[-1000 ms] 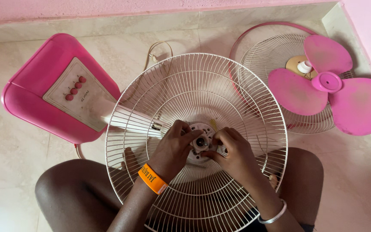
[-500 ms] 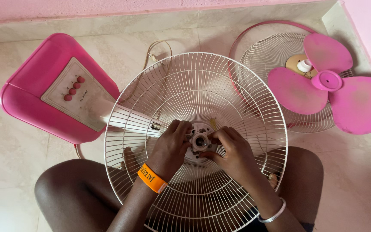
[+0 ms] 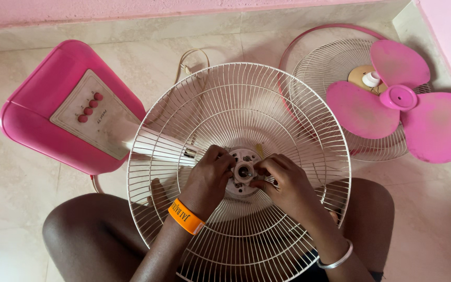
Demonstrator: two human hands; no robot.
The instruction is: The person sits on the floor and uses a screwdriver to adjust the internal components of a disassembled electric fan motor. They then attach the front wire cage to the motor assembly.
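hands at the hub of the rear fan guard

head view. the person sits on the tiled floor with a white wire fan guard resting across the lap, its open side facing up. at the centre of the guard lies the round hub, with the short motor shaft standing in its middle.

the left hand lies on the left side of the hub, fingers curled together against the hub rim; an orange wristband sits on that wrist. the right hand lies on the right side of the hub, fingers bent and pinched together at the hub edge; whether a small part is clamped between them cannot be told. a thin silver bangle circles the right wrist. both hands touch the hub and are just beside each other, with the shaft between them.

to the left of the guard, on the floor, stands the pink fan base with a pale control panel bearing a row of pink buttons. a white stem runs from the base under the guard. to the upper right lies a second wire guard with a pink rim, and the pink three-blade propeller rests on top of it. a small white cap sits just beside the propeller. a pale cord loops on the floor behind the guard.
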